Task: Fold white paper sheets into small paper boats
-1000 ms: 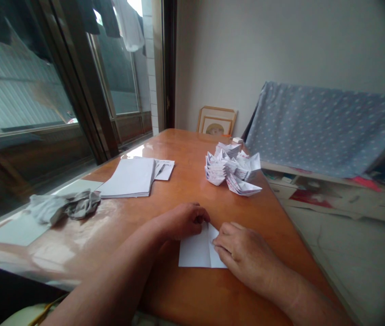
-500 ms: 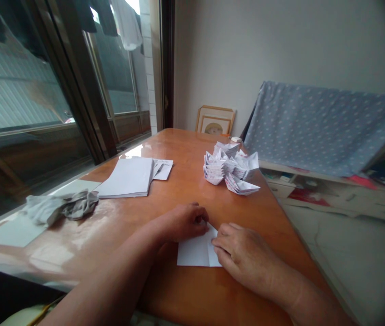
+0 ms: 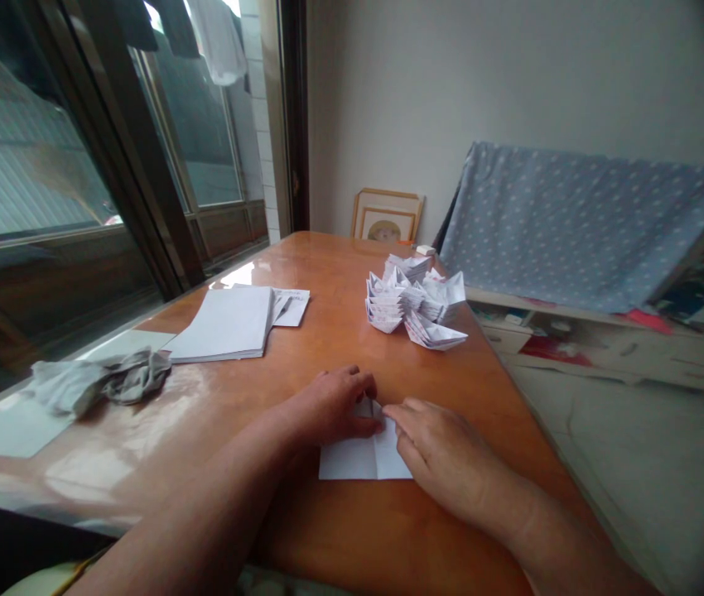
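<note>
A white sheet of paper (image 3: 352, 460) with a crease down its middle lies flat on the wooden table (image 3: 327, 530) close to me. Over its upper left part, my left hand (image 3: 345, 406) has its thumb and fingers curled at the paper's top edge, pinching it. My right hand (image 3: 436, 434) lies on the paper's right side, fingertips gripping near the top by the crease. Both hands cover parts of the sheet, so its upper corners are hidden. Beyond them sits a cluster of folded paper boats (image 3: 414, 302), several nested together.
A stack of white paper (image 3: 224, 323) lies at the left, with a printed sheet (image 3: 293, 308) beside it. Nearer are crumpled grey cloths (image 3: 103, 382). Picture frames (image 3: 388, 217) lean on the wall behind; a dotted blue cloth (image 3: 576, 223) hangs over something at the right.
My left thumb has moved down onto the paper near the crease. My right fingers have slid up towards the top of the sheet. The view has shifted slightly.
</note>
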`<state>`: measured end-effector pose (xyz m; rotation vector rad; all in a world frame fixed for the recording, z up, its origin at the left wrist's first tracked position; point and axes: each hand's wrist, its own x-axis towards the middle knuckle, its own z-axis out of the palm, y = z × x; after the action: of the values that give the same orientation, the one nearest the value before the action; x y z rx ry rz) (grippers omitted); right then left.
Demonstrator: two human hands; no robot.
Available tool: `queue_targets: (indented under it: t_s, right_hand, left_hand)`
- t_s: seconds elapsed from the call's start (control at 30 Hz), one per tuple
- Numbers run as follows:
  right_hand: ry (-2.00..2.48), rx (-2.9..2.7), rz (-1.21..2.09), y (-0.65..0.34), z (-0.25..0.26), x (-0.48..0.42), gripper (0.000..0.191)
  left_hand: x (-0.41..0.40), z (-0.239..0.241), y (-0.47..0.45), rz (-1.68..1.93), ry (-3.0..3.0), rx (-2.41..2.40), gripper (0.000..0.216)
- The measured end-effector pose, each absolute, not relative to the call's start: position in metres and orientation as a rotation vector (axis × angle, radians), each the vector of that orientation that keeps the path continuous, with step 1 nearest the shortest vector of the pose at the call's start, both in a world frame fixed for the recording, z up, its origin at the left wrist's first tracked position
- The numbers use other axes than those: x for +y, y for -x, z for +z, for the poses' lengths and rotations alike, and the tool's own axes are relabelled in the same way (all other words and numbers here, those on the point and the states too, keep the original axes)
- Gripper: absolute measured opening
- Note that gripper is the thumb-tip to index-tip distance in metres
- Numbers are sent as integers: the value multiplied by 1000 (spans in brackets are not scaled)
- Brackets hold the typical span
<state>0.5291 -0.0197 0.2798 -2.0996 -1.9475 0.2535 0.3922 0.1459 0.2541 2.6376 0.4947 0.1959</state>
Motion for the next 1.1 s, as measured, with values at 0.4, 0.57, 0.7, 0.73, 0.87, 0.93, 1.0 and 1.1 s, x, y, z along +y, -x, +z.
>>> queue_targets:
  t_s: [0.4,0.57,0.7,0.73,0.87,0.93,1.0,1.1]
  right_hand:
    - [2277,-2012,106,-516,271,-10,21]
    - [2289,-1997,118,-517,269,-8,21]
    - [2266,-1993,130,-517,268,-6,22]
    - [2263,-1991,133,-517,267,-6,23]
    - [2265,-1977,158,-515,267,-4,24]
    - [2261,-1971,182,-515,268,-3,24]
    - [2260,-1957,202,-514,268,-2,25]
    - [2241,-1943,218,-515,267,-1,24]
  left_hand:
    - [144,254,-393,210,-2644,491,38]
    - [143,253,-392,260,-2658,492,42]
    - [142,255,-392,261,-2673,506,41]
    - [141,256,-392,254,-2673,510,40]
    - [140,260,-391,224,-2674,519,41]
    - [139,261,-391,215,-2683,525,41]
    - [139,262,-391,208,-2694,521,41]
    - [139,260,-391,218,-2705,503,40]
